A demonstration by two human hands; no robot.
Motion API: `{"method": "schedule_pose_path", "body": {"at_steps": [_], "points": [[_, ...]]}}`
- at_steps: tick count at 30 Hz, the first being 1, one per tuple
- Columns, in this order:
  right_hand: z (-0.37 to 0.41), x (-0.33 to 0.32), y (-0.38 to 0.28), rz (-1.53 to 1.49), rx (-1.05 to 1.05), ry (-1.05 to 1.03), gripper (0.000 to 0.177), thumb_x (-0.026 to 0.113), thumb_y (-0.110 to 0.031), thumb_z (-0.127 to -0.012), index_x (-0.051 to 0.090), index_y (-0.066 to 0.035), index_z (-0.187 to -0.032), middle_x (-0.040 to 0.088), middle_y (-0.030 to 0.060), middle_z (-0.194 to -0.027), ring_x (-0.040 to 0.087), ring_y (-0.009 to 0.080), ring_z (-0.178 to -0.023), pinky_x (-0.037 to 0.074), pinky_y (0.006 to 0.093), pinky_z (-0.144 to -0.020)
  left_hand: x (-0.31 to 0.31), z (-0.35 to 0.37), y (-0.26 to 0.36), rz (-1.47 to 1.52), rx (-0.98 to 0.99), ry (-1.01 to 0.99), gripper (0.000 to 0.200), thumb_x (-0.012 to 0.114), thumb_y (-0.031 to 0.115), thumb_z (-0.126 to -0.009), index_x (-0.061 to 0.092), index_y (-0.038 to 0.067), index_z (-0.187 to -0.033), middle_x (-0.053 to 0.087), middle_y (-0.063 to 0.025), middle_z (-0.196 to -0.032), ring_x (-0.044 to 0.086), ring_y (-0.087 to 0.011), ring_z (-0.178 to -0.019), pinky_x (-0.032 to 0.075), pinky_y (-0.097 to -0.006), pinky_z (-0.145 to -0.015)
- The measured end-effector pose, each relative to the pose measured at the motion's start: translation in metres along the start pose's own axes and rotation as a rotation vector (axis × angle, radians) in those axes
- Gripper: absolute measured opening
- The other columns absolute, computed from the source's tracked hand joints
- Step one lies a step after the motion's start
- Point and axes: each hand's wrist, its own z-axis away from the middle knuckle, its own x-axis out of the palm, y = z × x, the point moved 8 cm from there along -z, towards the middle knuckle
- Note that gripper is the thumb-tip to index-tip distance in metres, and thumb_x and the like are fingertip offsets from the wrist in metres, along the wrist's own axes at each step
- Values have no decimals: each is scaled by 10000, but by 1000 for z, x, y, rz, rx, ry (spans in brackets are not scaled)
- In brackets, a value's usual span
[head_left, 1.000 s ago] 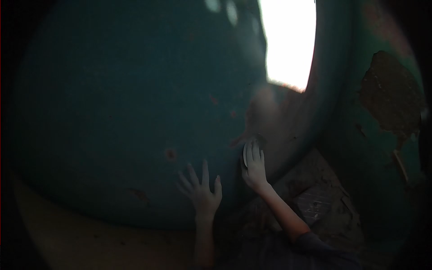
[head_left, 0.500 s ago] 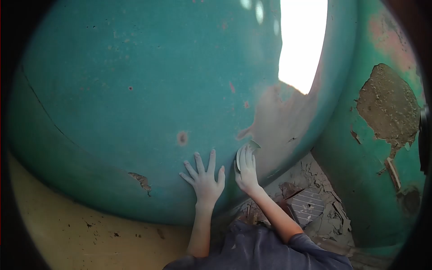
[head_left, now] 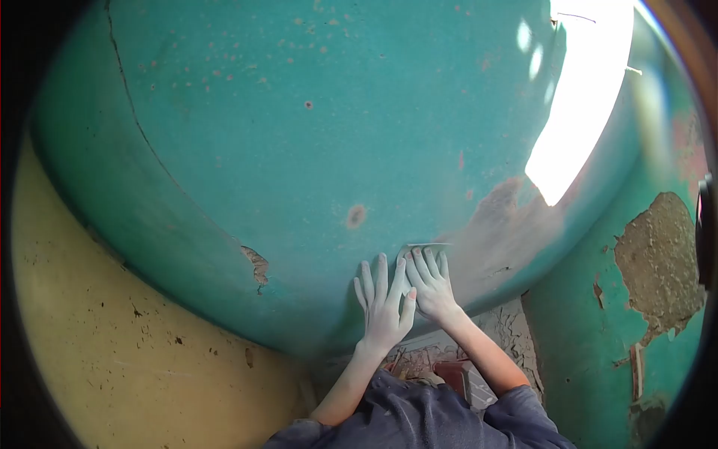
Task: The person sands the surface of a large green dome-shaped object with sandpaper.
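Observation:
A large, curved green surface (head_left: 299, 172) fills most of the view. My left hand (head_left: 385, 307) lies on its lower part, fingers stretched upward and spread, holding nothing. Right beside it, my right hand (head_left: 430, 283) presses a thin pale sheet (head_left: 430, 245) against the surface, with the sheet's edge showing above the fingertips. Pale dust coats both hands. A greyish worn patch (head_left: 516, 228) spreads to the right of my right hand. Above my left hand is a small round spot (head_left: 357, 216) of bare material.
Yellowish wall or floor (head_left: 149, 337) lies at the lower left. Another green surface (head_left: 576, 337) with a large broken brown patch (head_left: 658, 258) stands at the right. Rubble and a reddish object (head_left: 451, 374) show below the hands. A crack (head_left: 142, 135) runs down the upper left.
The view has shifted, so the surface marks sit further right. My hands are now closer together, and the sheet under my right hand lies at a different angle.

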Motion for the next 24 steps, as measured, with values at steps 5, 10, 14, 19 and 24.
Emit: {"method": "schedule_pose_path", "body": {"at_steps": [5,10,14,19,24], "points": [[-54,-51,-6,-48,-365,42,564,554,-269,-857,552,-114,-1400,496,74,-1479,478,251,-1343,361,581,-1084,3,0,28,-79,48,210,698,525,386,-980,339,-7,-1526,199,-319,-1590,104,-546,-1470,83,-639,-1159],[-39,-51,19,-122,-610,-129,495,622,-192,-805,618,-113,-1294,545,52,-1423,503,260,-1311,431,531,-1061,33,-21,44,69,-62,187,826,504,495,-977,258,-67,-1529,204,-351,-1569,146,-540,-1462,157,-603,-1162],[-29,-86,68,-165,-689,14,455,634,-142,-774,668,-103,-1226,584,66,-1374,522,235,-1309,452,416,-1058,64,-19,57,40,-172,228,942,529,566,-946,193,-89,-1533,147,-405,-1550,162,-563,-1444,196,-609,-1148],[-35,-139,135,-146,-550,126,516,693,-42,-677,705,-117,-1187,591,82,-1359,544,272,-1268,455,439,-1021,88,-21,69,49,-306,339,1006,701,393,-893,109,-119,-1525,7,-461,-1523,104,-619,-1420,188,-625,-1142],[-37,-124,186,3,-417,390,490,632,-124,-728,713,-177,-1208,575,84,-1377,469,288,-1326,294,467,-1132,86,-36,65,-63,-393,540,937,700,294,-898,136,-108,-1528,8,-431,-1534,129,-603,-1413,176,-607,-1144]]}}
